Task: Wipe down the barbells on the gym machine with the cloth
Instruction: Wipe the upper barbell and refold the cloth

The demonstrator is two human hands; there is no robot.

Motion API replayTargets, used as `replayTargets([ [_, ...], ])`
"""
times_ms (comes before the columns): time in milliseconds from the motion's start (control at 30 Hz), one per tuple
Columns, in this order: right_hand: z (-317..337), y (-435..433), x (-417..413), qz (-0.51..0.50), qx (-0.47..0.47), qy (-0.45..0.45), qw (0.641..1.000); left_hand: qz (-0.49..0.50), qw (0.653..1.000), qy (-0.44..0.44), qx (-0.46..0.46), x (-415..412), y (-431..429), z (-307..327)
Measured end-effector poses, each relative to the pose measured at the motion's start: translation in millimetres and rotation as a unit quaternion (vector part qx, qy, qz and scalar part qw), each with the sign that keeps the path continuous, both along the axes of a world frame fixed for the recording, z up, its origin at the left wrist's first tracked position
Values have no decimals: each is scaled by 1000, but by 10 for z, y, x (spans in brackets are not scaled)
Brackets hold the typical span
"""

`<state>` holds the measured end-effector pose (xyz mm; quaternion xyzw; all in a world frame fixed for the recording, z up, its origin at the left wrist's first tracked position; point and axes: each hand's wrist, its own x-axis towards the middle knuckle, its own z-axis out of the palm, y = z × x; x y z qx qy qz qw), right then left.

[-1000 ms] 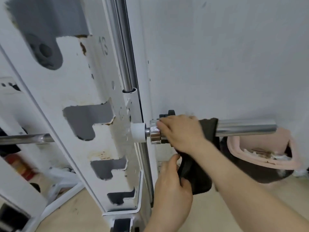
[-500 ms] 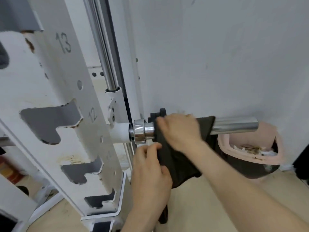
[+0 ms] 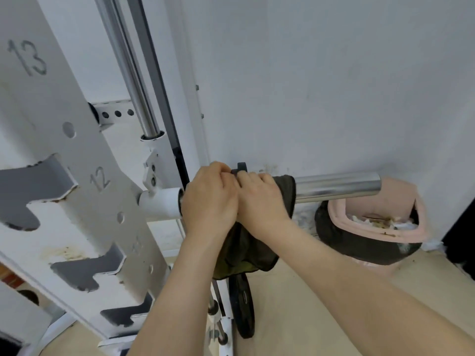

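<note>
Against a white wall [image 3: 334, 73], left hand [image 3: 209, 199] and right hand [image 3: 262, 201], fingers curled, clamp a dark cloth [image 3: 246, 247] around the barbell [image 3: 336, 187]

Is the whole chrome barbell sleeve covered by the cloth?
No: the cloth wraps only the part under the hands, and the barbell sleeve is bare to its right.

— What numbers have you got in front of you?
— Your white notched upright [image 3: 77, 176] carries them: a grey "13" [image 3: 29, 57] near the top, and a "12" [image 3: 100, 178] just beside the next notch down.
— Anything lower?
— One more mark [image 3: 137, 244] below, too worn to read.
</note>
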<state>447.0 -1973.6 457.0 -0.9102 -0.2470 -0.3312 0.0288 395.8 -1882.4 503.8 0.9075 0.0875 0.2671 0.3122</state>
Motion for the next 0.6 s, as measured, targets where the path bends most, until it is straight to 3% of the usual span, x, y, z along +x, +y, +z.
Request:
replayTargets([
  [67, -25, -363, 59, -38, -21, 6, 999, -11, 991, 39, 127, 47, -33, -72],
  [133, 86, -717, 70, -59, -45, 64, 995, -30, 981, 26, 191, 17, -64, -195],
  [200, 307, -882, 123, -50, -74, 189, 978, -56, 973, 2, 223, -67, -96, -308],
  [300, 695, -801, 385, -52, -104, 480, 869, -69, 958, 0, 279, -137, -126, -445],
  [367, 833, -754, 498, -49, -93, 571, 814, -65, 949, 11, 308, -107, -133, -491],
  [400, 827, -761, 514, -49, -89, 580, 808, -61, 944, 17, 325, -62, -135, -506],
  [467, 692, -799, 442, -40, -75, 510, 856, -48, 932, 19, 360, 73, -161, -489],
  [533, 457, -883, 261, -36, -69, 320, 944, -41, 927, 21, 371, 215, -211, -429],
  [600, 214, -1089, 150, -35, -78, 150, 985, -43, 927, 71, 366, 298, -264, -312],
])
